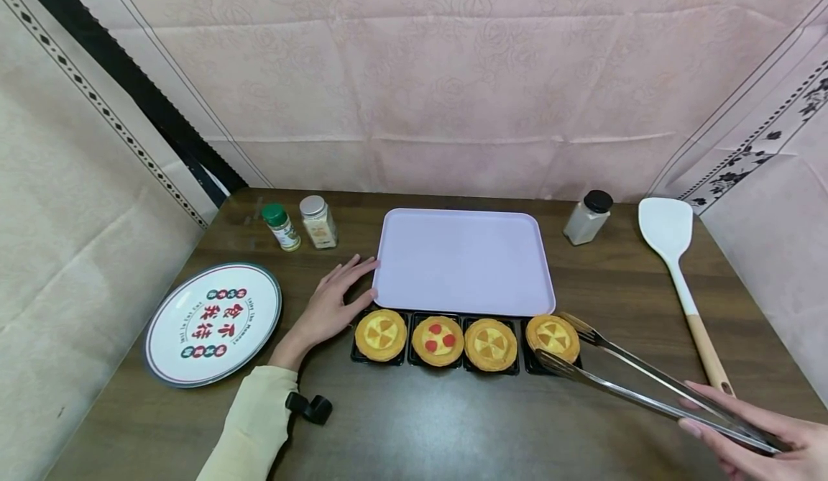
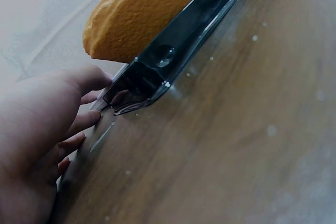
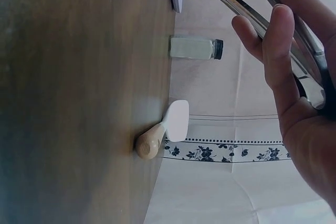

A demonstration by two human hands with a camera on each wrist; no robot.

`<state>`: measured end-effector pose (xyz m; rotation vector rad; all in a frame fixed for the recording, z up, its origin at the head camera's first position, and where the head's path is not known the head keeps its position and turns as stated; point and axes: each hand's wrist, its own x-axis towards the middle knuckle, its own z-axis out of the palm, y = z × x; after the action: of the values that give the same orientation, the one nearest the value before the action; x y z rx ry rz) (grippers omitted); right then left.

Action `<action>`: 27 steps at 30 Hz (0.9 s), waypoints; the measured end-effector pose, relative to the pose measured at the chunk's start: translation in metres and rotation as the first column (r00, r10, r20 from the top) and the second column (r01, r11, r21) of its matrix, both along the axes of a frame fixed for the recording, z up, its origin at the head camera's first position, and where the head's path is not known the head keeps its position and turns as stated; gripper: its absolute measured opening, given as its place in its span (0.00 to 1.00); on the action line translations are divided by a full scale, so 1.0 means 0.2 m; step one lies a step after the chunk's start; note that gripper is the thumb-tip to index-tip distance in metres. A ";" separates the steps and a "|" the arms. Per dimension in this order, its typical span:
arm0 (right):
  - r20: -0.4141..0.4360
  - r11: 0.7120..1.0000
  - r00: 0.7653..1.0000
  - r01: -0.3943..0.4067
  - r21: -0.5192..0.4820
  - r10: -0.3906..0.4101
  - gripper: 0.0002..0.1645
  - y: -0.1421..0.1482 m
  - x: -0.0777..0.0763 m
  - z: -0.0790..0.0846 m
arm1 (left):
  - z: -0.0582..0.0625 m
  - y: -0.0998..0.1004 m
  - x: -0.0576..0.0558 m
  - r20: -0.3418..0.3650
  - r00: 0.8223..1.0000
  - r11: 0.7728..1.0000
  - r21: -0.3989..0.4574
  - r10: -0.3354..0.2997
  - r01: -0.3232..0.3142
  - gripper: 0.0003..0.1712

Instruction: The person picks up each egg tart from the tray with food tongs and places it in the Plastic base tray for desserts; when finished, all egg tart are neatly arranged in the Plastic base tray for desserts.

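Observation:
Four-tart row aside, several round yellow tarts (image 1: 489,345) sit in a black plastic holder (image 1: 359,356) in front of a pale lavender tray (image 1: 462,262). One tart (image 1: 438,342) has red pieces on top. My right hand (image 1: 770,441) grips metal tongs (image 1: 637,396), whose tips lie on either side of the rightmost tart (image 1: 553,336), over its compartment. With fingers extended, my left hand (image 1: 333,305) touches the tray's left edge, near the holder's left end. The left wrist view shows a tart's side (image 2: 142,22) above the holder, close to the fingertips.
A white plate with red print (image 1: 216,323) lies at left. Green-capped (image 1: 282,228) and grey-capped (image 1: 319,223) jars stand behind it; a black-capped jar (image 1: 587,218) stands back right. A white spatula (image 1: 666,226) with a wooden handle lies at right. Pale cloth (image 1: 420,93) hangs behind.

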<state>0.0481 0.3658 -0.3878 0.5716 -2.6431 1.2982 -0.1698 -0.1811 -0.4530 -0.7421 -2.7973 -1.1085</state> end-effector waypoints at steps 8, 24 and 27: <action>0.010 0.969 0.969 0.246 0.012 -0.246 0.38 -0.08 0.01 0.04 | 0.00 -0.01 0.00 -0.002 1.000 1.000 0.001 0.000 0.000 0.31; 0.111 0.789 0.781 0.609 0.084 -0.614 0.34 -0.12 -0.30 0.15 | 0.00 -0.01 0.00 -0.002 1.000 1.000 -0.009 -0.002 0.002 0.31; 0.049 0.776 0.779 0.614 0.146 -0.626 0.36 -0.11 -0.34 0.13 | -0.01 0.00 0.00 -0.019 1.000 1.000 -0.001 -0.013 0.013 0.31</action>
<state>-0.0198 0.3446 -0.3612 -0.3629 -2.6327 0.9685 -0.1699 -0.1819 -0.4540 -0.7681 -2.7818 -1.0958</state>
